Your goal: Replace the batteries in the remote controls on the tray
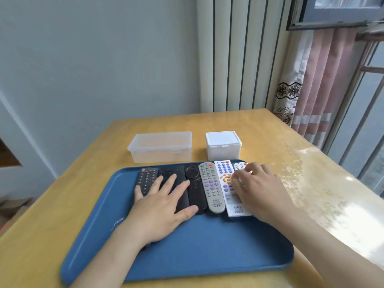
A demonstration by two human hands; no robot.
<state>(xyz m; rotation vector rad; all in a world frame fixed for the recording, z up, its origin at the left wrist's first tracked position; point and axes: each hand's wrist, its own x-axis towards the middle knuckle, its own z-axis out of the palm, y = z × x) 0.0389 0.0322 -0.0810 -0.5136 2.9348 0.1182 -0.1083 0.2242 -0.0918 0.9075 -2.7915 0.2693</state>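
Head view: tray [207, 246] at lower centre. Along its far edge, black remotes [195, 190] lie under the left hand [160, 208], flat with fingers spread. Further right, the right hand [257, 190] curls over white remotes [223, 173]; I cannot tell if it grips.

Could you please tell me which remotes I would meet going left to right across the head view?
Black buttoned remote → black remote with round dial → grey remote → white remote with orange buttons → small white remote, gripped by the right hand. Dark remotes under the left hand are omitted.
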